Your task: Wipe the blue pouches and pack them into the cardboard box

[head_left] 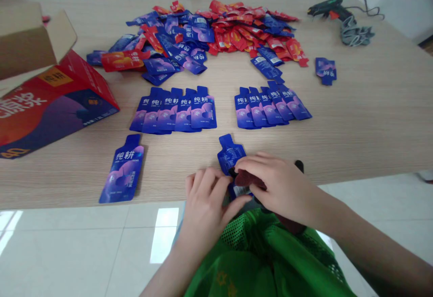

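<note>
Fingers (216, 184) of the left hand (206, 207) and the right hand (277, 184) are pinched together on one blue pouch (230, 155) at the near table (355, 121) edge. It looks best to keep it flat and square it up before it joins the others. Just past the fingers lie two neat fans of blue pouches (176, 110), with big white writing "纯耕". Off to the left, one single pouch (122, 171) shows the same words. Farther left, a red box (50, 103) has writing I cannot read whole.
</note>
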### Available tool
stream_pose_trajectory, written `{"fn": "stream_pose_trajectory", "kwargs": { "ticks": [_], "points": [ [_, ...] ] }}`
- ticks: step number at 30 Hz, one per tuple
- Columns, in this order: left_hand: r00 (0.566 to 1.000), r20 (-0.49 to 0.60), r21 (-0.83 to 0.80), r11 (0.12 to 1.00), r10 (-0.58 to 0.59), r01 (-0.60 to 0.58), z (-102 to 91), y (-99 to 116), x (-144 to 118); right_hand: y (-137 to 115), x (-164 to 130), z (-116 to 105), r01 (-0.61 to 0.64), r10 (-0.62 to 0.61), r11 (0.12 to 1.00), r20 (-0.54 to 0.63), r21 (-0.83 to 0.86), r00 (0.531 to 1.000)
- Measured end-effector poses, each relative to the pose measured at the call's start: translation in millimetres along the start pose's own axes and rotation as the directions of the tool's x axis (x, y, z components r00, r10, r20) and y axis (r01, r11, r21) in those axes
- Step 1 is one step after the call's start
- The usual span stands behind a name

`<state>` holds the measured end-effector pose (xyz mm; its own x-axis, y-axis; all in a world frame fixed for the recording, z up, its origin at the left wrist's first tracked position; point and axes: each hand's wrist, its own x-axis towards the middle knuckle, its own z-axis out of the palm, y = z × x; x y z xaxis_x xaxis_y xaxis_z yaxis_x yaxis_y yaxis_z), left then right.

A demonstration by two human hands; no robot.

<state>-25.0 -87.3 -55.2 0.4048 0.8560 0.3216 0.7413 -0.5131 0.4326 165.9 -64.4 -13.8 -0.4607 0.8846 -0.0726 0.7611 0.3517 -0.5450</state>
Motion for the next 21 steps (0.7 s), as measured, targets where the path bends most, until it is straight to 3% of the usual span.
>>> {"fn": "stream_pose_trajectory", "kwargs": {
  "ticks": [2, 4, 6, 8, 12, 15, 18, 21],
  "points": [
    [0.989, 0.034, -0.026, 0.989, 0.146, -0.145, -11.0, -14.8, 18.2, 4.5, -0.3, -3.8, 0.044, -0.045, 0.998, 0.024, 0.039, 0.999],
    [0.946, 0.171, -0.019, 0.960, 0.277, -0.278, -15.4, -30.1, 38.2, 7.9, -0.4, -9.2, 0.059, -0.061, 0.997, 0.027, 0.049, 0.998],
    [0.904, 0.294, -0.026, 0.948, 0.310, -0.316, -12.2, -40.9, 52.8, 10.0, -2.8, -14.9, 0.039, -0.039, 0.999, 0.000, 0.038, 0.999],
    [0.912, 0.323, 0.024, 0.961, 0.254, -0.277, -4.9, -44.0, 57.3, 11.3, -9.5, -20.7, -0.008, 0.009, 0.999, -0.039, 0.031, 0.999],
    [0.977, 0.197, 0.236, 0.963, 0.084, -0.130, 5.4, -31.2, 40.4, 15.5, -31.8, -33.2, -0.095, 0.095, 0.995, -0.104, 0.004, 0.990],
    [0.995, 0.101, 0.325, 0.945, 0.000, -0.033, 7.0, -19.7, 22.7, 22.1, -45.2, -41.1, -0.133, 0.127, 0.991, -0.181, -0.021, 0.975],
    [0.999, 0.029, 0.342, 0.940, -0.034, 0.022, 9.7, -15.2, 10.5, 27.6, -46.5, -41.9, -0.180, 0.160, 0.982, -0.249, -0.060, 0.955],
    [1.000, -0.003, 0.324, 0.946, -0.002, 0.003, 13.0, -16.3, 3.1, 24.6, -36.3, -32.7, -0.182, 0.160, 0.981, -0.240, -0.069, 0.957]
  ]
}}
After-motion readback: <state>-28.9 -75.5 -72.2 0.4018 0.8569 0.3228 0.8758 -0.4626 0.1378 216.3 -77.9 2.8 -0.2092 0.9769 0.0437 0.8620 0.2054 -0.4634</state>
